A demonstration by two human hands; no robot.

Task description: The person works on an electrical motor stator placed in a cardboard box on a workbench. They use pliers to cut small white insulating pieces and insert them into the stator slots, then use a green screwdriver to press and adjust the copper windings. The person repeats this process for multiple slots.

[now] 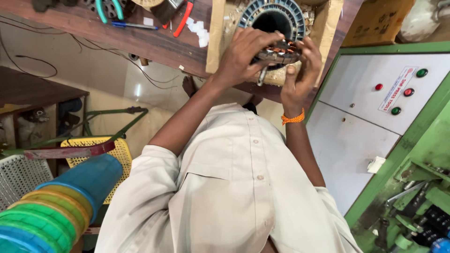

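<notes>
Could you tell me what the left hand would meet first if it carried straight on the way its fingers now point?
Probably the right hand: the left hand points across the small copper-wound stator both hold, though depth is unclear.

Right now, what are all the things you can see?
Motor stator with copper windings: one, dark metal, held in both hands.
Ring-shaped stator: one, blue-grey, in a cardboard box on the bench.
Wooden bench: one, brown, at top.
Pliers: one, teal handles, on the bench.
Control cabinet: one, white with green frame, at right; red and green buttons.
Plastic stools: a stack, blue, yellow, green, lower left.
Shirt: one, pale grey.
Wrist thread: one, orange, right wrist.
Left hand: grips stator.
Right hand: grips stator.
</notes>
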